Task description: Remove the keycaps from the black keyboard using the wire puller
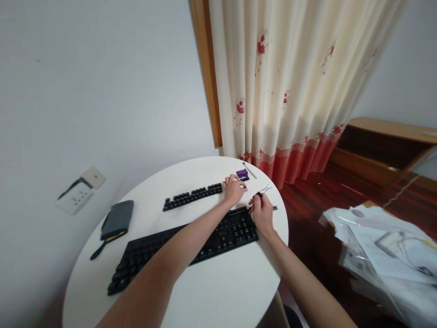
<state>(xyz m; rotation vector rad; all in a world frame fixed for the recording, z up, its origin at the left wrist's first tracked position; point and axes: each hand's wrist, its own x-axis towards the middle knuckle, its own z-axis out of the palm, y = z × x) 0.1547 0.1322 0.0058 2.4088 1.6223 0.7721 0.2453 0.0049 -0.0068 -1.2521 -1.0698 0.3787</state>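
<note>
A black keyboard [235, 231] lies at a slant across the round white table, partly hidden under my left forearm. Beyond it runs a row of loose black keycaps [191, 197]. My left hand [232, 189] is over the right part of that row, thumb and forefinger closed on what looks like a small black keycap [244, 187]. Above the keyboard's right end, my right hand [261, 213] is closed round the black handle of a wire keycap puller [265, 188], whose wire prongs point away from me.
A purple cloth [242, 173] and a thin brush [250, 170] lie near the table's far edge. On the left is a dark grey pouch [118, 217] with a strap. Plastic-wrapped papers [382, 250] are at the right, beyond the white table's edge [286, 218]. A curtain [273, 91] hangs behind.
</note>
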